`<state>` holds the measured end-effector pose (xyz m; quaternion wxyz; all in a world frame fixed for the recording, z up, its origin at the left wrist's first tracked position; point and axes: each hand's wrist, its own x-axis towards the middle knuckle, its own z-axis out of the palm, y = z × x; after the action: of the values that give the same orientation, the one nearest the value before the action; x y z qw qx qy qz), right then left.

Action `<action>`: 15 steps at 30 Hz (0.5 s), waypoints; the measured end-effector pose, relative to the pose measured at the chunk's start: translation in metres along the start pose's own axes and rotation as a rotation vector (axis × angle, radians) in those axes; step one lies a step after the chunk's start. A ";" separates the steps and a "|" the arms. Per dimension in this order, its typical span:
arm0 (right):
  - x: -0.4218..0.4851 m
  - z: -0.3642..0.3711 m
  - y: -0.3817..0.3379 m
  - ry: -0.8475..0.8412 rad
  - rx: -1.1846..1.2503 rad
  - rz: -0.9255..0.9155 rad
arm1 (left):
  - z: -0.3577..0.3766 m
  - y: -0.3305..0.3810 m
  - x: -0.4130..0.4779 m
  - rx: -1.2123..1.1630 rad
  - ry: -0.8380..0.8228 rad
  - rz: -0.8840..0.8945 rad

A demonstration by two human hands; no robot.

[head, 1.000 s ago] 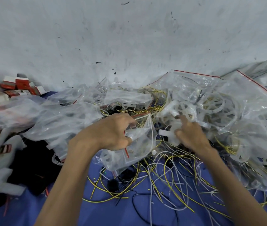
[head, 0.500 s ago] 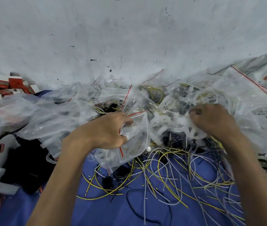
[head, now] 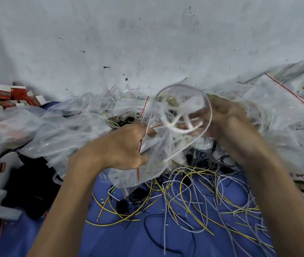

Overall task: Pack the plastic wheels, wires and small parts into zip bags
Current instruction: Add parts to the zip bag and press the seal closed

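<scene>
A zip bag (head: 158, 154) is pinched by the left hand (head: 121, 145), a plastic wheel (head: 182, 110) by the right hand (head: 227, 123). Insertion seems due.

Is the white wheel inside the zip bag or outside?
Outside: right hand holds the wheel above the bag, which the left hand grips.

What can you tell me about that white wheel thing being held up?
The white wheel is a thin round rim with a few spokes, seemingly pale plastic, too blurred for finer detail. It hangs tilted in the air beside the mouth of the clear zip bag. The right hand grips its right edge; the left hand holds the bag.
</scene>
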<state>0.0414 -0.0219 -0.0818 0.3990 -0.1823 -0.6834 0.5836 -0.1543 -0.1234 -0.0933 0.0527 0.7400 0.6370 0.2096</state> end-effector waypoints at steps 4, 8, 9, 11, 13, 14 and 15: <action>0.000 0.033 0.019 -0.212 -0.153 0.221 | -0.009 0.004 -0.004 -0.079 0.040 0.097; 0.003 0.030 0.028 -0.234 -0.319 0.174 | -0.012 -0.009 -0.006 -0.078 -0.021 0.009; 0.004 0.027 0.028 -0.234 -0.332 0.151 | -0.012 -0.011 -0.007 -0.072 -0.024 -0.008; 0.006 0.020 0.027 -0.225 -0.283 0.109 | -0.013 -0.015 -0.006 -0.030 0.006 -0.044; 0.006 0.010 0.028 -0.174 -0.263 0.081 | -0.014 -0.020 -0.003 0.040 0.070 -0.075; 0.007 0.005 0.027 -0.129 -0.289 0.066 | -0.015 -0.021 -0.003 0.058 0.100 -0.088; 0.008 0.001 0.026 -0.063 -0.327 0.043 | -0.016 -0.021 -0.003 0.063 0.122 -0.097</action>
<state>0.0302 -0.0101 -0.1037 0.3297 -0.2409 -0.7775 0.4784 -0.1795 -0.1252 -0.0868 0.0007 0.6953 0.6804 0.2313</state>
